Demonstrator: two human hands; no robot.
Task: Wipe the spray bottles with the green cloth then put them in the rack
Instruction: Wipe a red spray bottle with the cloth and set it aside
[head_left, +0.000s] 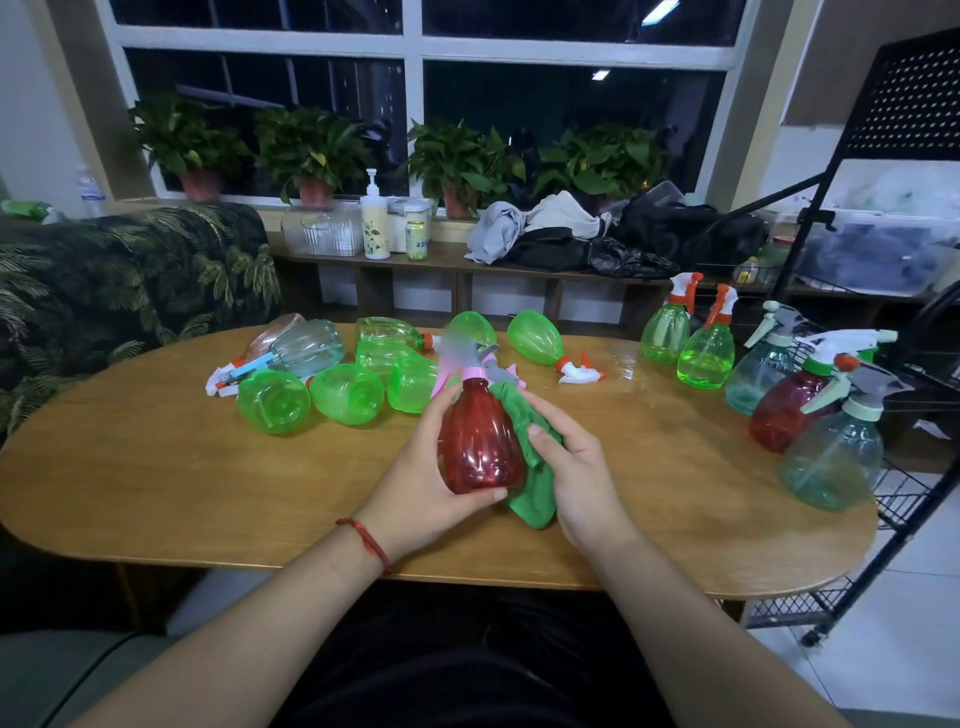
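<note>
Forearms (249, 629) reach over table (156, 483), rack (906, 501) at right. Left hand (421, 483) curls round red spray bottle (480, 447); right hand (576, 467) pinches green cloth (530, 504) against its side. Risk: smooth plastic twists free under rubbing, knocking lying green bottles (348, 395).

Left arm: bare, reaching forward from the lower left, forearm angled toward the middle
Left hand (426, 483): palm cupped, fingers and thumb curled round the red bottle (480, 441) from its left side
Right arm: bare, coming in from the lower right
Right hand (576, 467): grips the green cloth (530, 501), thumb pressing it against the bottle's right side
</note>
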